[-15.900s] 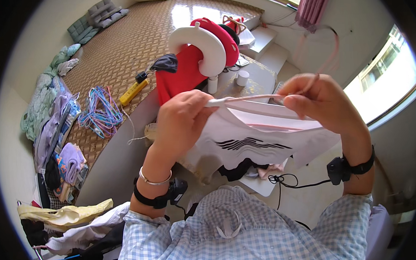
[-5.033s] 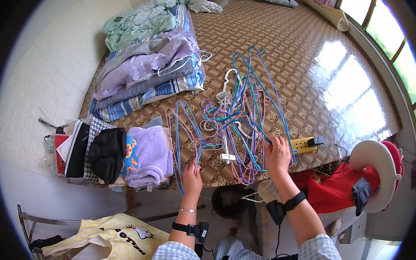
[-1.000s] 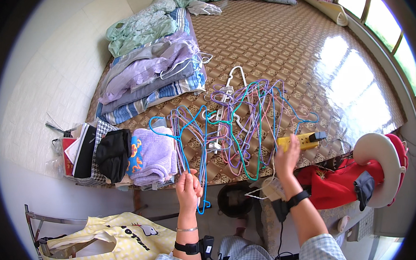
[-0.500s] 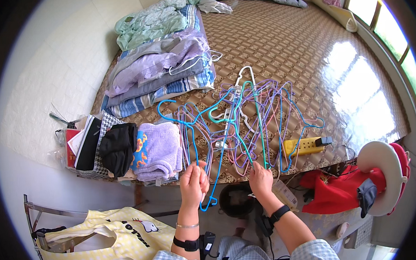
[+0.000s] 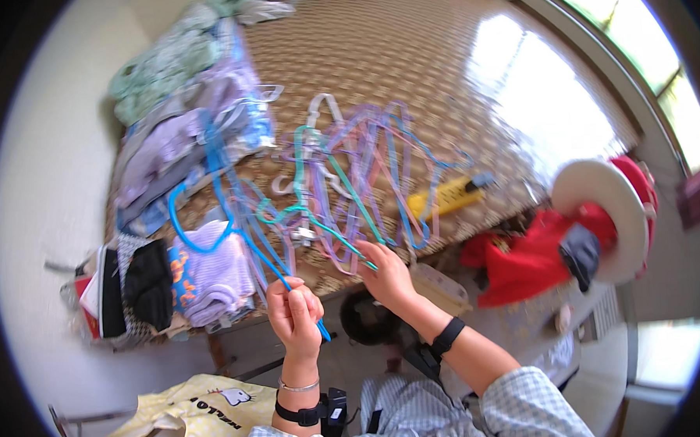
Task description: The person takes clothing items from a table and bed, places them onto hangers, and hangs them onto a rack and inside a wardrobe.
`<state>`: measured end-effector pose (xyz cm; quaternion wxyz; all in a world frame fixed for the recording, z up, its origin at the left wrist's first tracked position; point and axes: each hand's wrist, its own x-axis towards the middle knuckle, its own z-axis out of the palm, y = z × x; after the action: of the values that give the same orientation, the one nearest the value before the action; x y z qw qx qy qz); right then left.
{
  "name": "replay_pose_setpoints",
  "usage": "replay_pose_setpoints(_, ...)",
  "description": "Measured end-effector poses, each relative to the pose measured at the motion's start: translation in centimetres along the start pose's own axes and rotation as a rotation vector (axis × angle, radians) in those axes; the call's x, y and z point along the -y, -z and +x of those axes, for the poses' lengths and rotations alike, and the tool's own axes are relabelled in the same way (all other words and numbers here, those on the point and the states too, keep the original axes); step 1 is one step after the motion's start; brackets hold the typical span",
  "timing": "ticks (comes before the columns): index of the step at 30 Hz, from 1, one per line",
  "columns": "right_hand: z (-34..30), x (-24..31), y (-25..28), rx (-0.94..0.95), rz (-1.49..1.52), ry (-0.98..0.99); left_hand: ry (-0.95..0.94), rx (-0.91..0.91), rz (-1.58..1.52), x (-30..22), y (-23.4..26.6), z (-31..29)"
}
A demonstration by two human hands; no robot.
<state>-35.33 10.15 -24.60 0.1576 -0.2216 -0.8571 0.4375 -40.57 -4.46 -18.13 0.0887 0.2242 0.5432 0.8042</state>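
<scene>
Since the frame half a second earlier, the slim bright-blue hanger [image 5: 259,255] has swung left: its upper arm, then across the hanger pile, now rises, blurred, over the bedding. The view itself has turned as well.

Left hand [image 5: 293,321]: fingers closed, gripping the blue hanger by one arm near its end, the tip projecting below the fist. The hanger is tilted; its hook appears over a folded lilac textured cloth [image 5: 216,275]. Right hand [image 5: 388,281]: fingers bunched around the lower corner of a slim green hanger [image 5: 287,213], whose hook points left. The two hands are near each other, not touching.

Beyond the fingers, a tangled pile of lilac, pink, blue and white hangers [image 5: 362,128] lies on a brown-patterned glossy surface [image 5: 421,67], the green one overlapping it. A yellow power strip [image 5: 447,197] lies just right of the pile. Left of the lilac cloth sits a bundled black cloth [image 5: 148,282]. Farther back on the left is mint-green bedding [image 5: 172,70].

On the right, well apart from the hands, red fabric [image 5: 516,266] lies beside a white curved cushion [image 5: 632,230]. At lower left hangs a pale-yellow printed garment [image 5: 187,421]
</scene>
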Motion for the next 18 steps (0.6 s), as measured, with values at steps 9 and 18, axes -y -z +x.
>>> replay_pose_setpoints(9, -10.5, 7.4, 13.3, -0.057, 0.787, 0.052, 0.386, 0.488, 0.032, 6.3, -9.4, -10.4)
replay_pose_setpoints(18, -28.6, 0.6, 22.3, -0.287, 0.503, -0.268, 0.039, 1.292, 0.372, 4.5, -19.1, -24.6)
